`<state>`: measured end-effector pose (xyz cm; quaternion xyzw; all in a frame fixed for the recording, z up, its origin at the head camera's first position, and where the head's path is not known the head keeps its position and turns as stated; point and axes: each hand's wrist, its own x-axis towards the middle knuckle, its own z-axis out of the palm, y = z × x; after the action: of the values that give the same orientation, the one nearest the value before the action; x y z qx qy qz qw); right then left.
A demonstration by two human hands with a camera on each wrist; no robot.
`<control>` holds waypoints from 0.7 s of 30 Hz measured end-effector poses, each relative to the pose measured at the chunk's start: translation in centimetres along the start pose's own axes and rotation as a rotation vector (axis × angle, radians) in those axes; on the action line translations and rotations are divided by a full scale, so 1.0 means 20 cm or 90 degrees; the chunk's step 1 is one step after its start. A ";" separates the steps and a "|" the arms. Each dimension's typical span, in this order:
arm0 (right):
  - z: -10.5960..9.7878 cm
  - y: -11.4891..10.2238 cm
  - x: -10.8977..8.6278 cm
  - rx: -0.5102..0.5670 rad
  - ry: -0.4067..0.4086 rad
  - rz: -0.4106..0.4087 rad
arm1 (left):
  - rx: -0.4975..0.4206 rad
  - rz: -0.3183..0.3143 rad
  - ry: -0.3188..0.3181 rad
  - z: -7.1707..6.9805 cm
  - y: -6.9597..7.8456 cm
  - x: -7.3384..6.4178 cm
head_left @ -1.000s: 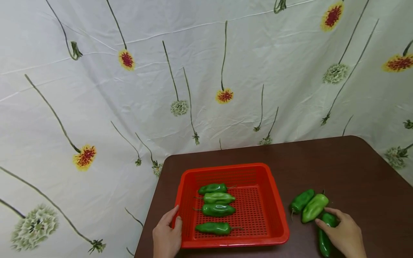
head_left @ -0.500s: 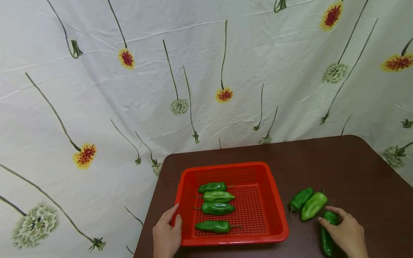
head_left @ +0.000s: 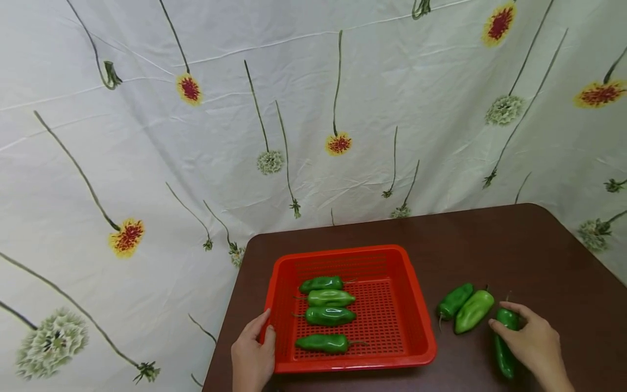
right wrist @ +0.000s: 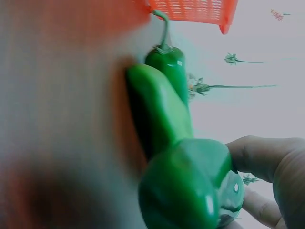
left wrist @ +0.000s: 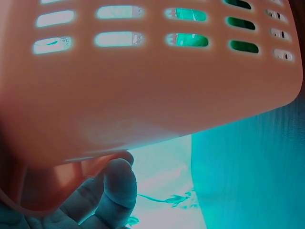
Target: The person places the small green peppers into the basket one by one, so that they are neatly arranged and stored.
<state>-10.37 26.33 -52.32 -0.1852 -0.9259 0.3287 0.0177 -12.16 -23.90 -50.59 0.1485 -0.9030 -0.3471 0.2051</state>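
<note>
A red plastic basket (head_left: 421, 326) with a perforated floor sits on the dark brown table. My left hand (head_left: 253, 351) grips its left rim; in the left wrist view curled fingers (left wrist: 119, 183) hook around the edge. Inside lie several green peppers, among them a paler one (head_left: 331, 298) and a lone one (head_left: 322, 343) near the front. Right of the basket, my right hand (head_left: 535, 340) pinches a long dark green pepper (head_left: 504, 356) by its stem end, between thumb and fingers. Beside it, a light green pepper (head_left: 474, 312) and a darker pepper (head_left: 455, 301) lie together.
The brown table (head_left: 490, 239) has rounded back corners and extends to the right past my right hand. Behind it hangs a pale cloth (head_left: 372, 98) printed with flowers. The left wrist view has distorted colours and shows the basket's slotted outer wall (left wrist: 143, 90).
My right hand has shifted right and slightly away from me, taking the dark green pepper farther from the light green one. My left hand stays on the basket rim.
</note>
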 end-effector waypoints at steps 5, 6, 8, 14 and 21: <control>-0.05 -0.01 0.02 0.011 0.038 -0.025 | 0.001 -0.001 -0.001 0.00 0.00 0.00; -0.06 -0.02 0.02 0.013 0.047 -0.027 | 0.001 -0.001 -0.001 0.00 0.00 0.00; -0.06 -0.02 0.02 0.010 0.062 -0.035 | 0.002 0.000 -0.001 -0.01 0.00 0.00; -0.08 -0.04 0.04 0.000 0.085 -0.056 | 0.001 0.001 0.000 0.00 0.00 0.00; -0.13 -0.08 0.08 0.026 0.123 -0.091 | 0.001 0.008 0.008 0.00 0.00 0.00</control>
<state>-11.97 27.22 -49.43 -0.1495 -0.9239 0.3257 0.1342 -12.10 -23.91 -50.58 0.1451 -0.9028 -0.3440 0.2132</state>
